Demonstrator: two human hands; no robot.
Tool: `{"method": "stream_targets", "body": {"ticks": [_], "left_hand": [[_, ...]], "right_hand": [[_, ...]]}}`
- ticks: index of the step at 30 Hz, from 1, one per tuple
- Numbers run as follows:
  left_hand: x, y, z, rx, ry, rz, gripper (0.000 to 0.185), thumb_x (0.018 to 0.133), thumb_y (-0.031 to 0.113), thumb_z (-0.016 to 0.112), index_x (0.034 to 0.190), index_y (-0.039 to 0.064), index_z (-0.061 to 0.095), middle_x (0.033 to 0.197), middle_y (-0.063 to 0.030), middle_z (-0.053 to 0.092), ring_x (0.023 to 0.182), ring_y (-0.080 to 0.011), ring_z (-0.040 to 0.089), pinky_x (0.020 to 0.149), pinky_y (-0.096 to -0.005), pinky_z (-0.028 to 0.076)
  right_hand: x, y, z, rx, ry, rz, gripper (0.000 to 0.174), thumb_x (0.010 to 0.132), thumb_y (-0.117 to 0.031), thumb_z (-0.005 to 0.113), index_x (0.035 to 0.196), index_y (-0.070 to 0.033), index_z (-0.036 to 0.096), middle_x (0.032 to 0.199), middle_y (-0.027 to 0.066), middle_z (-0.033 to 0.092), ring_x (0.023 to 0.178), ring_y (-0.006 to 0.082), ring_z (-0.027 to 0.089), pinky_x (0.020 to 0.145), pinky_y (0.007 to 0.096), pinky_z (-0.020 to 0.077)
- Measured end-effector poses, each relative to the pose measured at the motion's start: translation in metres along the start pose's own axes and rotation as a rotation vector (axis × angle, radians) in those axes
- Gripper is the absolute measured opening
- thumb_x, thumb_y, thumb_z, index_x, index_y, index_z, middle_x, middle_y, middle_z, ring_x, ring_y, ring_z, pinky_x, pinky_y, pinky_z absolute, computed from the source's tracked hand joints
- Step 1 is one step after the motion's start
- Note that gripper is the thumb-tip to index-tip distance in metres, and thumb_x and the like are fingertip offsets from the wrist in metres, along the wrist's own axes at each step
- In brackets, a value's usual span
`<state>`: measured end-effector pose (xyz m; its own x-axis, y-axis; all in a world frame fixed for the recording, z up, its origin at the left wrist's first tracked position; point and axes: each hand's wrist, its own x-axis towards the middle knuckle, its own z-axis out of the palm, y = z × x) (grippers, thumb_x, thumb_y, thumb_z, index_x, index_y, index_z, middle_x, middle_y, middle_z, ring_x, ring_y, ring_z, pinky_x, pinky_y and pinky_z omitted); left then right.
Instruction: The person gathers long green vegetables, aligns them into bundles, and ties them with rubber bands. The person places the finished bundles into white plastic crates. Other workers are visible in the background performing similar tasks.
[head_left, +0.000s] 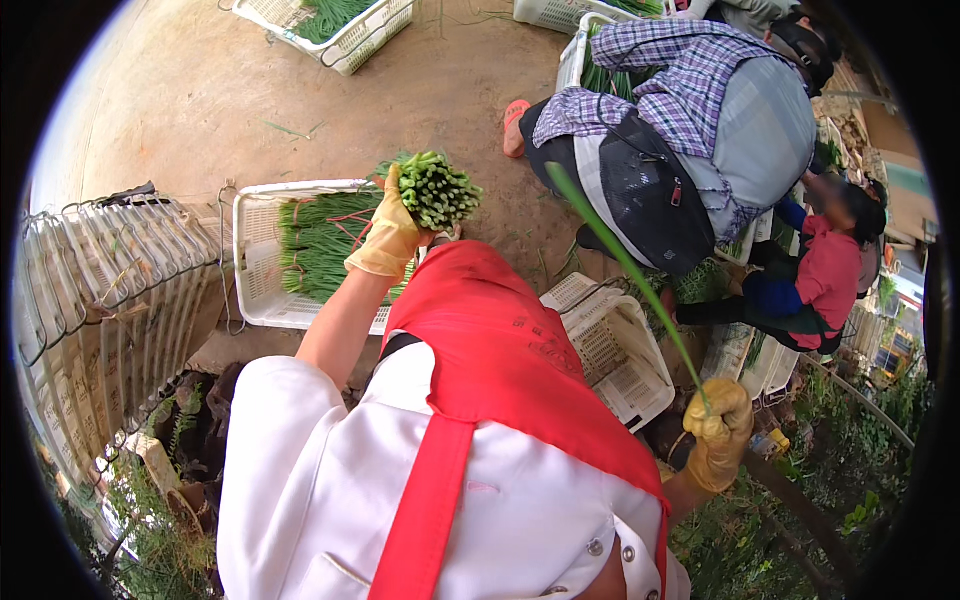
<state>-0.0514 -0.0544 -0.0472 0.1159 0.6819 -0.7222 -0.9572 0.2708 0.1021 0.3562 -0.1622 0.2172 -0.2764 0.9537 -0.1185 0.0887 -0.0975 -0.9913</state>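
Note:
My left hand (390, 232), in a yellowish rubber glove, grips a thick bunch of green stalks (441, 191), probably garlic scapes or flowering chives, with the cut ends facing me. Below that hand a white plastic crate (259, 307) holds bundles of the same greens (330, 232), some tied with reddish bands. Out to the right, my gloved right hand (720, 431) is closed on one long green stalk (626, 262), which slants up and to the left. My red apron (487, 322) covers my lap and part of the crate's right side.
Stacked white crates with wire handles (112, 292) stand at my left. Another white crate (637, 360) is by my right knee. A bent-over co-worker (675, 135) and a person in pink (821, 270) are on the right. A crate of greens (360, 45) stands farther off.

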Motion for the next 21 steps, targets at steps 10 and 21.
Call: {"method": "stream_targets", "body": {"ticks": [10, 21], "left_hand": [[-0.002, 0.056, -0.039, -3.095, -0.056, -0.794, 0.053, 0.093, 0.054, 0.035, 0.142, 0.036, 0.048, 0.152, 0.0056, 0.042, 0.144, -0.0276, 0.03, 0.114, -0.0604, 0.016], [0.002, 0.017, -0.031, -0.42, -0.342, -0.291, 0.06, 0.09, 0.059, 0.042, 0.141, 0.028, 0.049, 0.145, -0.003, 0.05, 0.135, -0.0299, 0.042, 0.111, -0.0623, 0.026]], "right_hand": [[0.001, 0.114, 0.003, -0.308, 0.154, 0.619, 0.004, 0.09, -0.001, 0.057, 0.087, -0.004, 0.058, 0.088, 0.0021, 0.062, 0.077, 0.0079, 0.056, 0.068, 0.0227, 0.0454], [0.142, 0.103, 0.141, -0.848, -0.026, -0.186, 0.034, 0.098, -0.03, 0.058, 0.124, -0.008, 0.059, 0.099, 0.011, 0.067, 0.09, 0.0263, 0.065, 0.08, 0.0372, 0.0525]]}}
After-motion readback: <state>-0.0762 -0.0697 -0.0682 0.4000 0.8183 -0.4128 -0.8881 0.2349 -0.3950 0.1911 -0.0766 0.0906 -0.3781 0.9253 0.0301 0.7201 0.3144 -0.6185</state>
